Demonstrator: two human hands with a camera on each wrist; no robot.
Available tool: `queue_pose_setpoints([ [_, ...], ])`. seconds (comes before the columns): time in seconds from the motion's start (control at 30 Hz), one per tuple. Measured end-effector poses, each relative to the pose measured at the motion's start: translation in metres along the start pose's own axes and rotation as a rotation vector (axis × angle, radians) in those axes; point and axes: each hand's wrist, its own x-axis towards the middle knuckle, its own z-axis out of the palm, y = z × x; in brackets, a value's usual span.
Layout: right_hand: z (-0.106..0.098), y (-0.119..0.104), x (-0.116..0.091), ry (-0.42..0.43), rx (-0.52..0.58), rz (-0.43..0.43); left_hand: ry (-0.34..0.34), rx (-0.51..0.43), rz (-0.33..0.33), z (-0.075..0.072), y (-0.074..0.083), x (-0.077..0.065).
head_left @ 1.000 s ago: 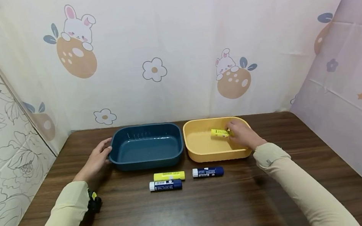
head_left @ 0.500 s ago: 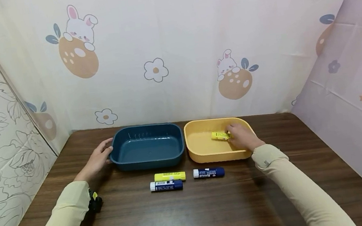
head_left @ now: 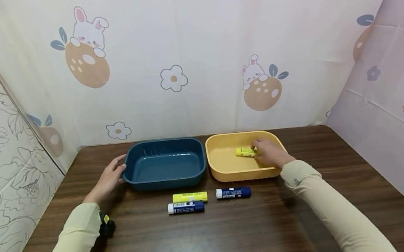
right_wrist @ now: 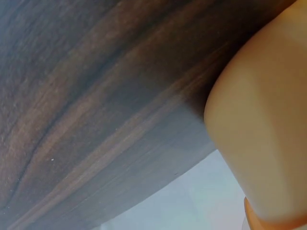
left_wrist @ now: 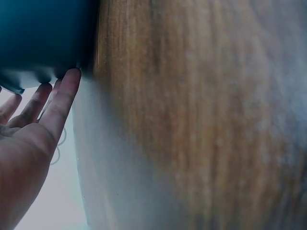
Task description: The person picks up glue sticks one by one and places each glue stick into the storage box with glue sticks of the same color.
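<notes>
My left hand (head_left: 108, 180) touches the left end of a dark blue plastic bin (head_left: 169, 183). In the left wrist view its fingers reach out fairly straight, tips against the bin's wall. Inside the yellow bin (head_left: 247, 174), my right hand (head_left: 269, 152) pinches the right end of a yellow glue stick (head_left: 244, 152), low at the bin's floor. Another yellow glue stick (head_left: 190, 197) lies on the table in front of the bins, with a dark blue glue stick (head_left: 186, 208) alongside it. A second dark blue glue stick (head_left: 233, 193), white-capped, lies to their right. The right wrist view shows no fingers.
The two bins stand side by side at the back of the brown wood-grain table (head_left: 203, 246). A printed curtain (head_left: 189, 37) hangs behind them, with more cloth at both sides. A small black device (head_left: 107, 227) is at my left wrist.
My right hand has lowered the yellow glue stick slightly inside the yellow bin. My left hand stays at the blue bin. The head view shifts a little.
</notes>
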Motion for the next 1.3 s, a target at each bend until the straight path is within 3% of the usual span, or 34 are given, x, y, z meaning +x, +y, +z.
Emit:
queue_pose_setpoints([
  [0.5, -0.011, -0.003, 0.002, -0.057, -0.019, 0.024, 0.008, 0.011, -0.005, 0.001, 0.0, -0.005],
  [0.87, -0.027, -0.013, -0.005, 0.056, -0.051, -0.087, 0.014, 0.008, -0.001, 0.0, 0.0, -0.004],
  [1.3, -0.06, -0.047, -0.019, 0.105, -0.075, -0.203, 0.001, 0.001, -0.004, 0.001, 0.003, -0.003],
])
